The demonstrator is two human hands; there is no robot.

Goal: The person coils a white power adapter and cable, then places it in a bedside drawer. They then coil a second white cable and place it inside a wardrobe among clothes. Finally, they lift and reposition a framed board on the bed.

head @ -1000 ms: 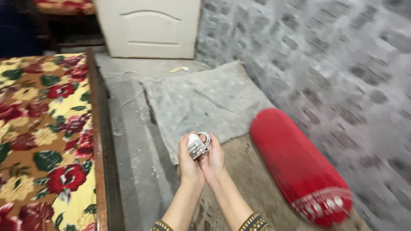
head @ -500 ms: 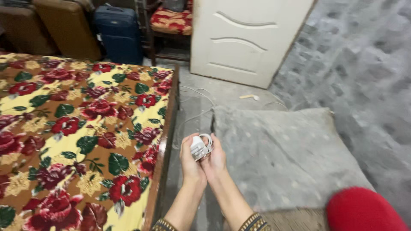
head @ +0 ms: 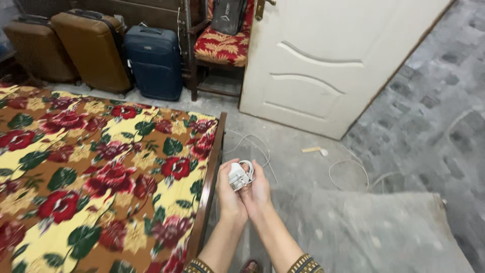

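Since earlier our view swung left; our left hand point(head: 230, 194) and right hand point(head: 256, 192) still pinch the white charger point(head: 238, 175), fingers point(head: 225, 168) curled at its 9 o'clock.

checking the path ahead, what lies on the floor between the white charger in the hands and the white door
In the head view, loose white cable on bare grey concrete floor lies between white charger and white door.
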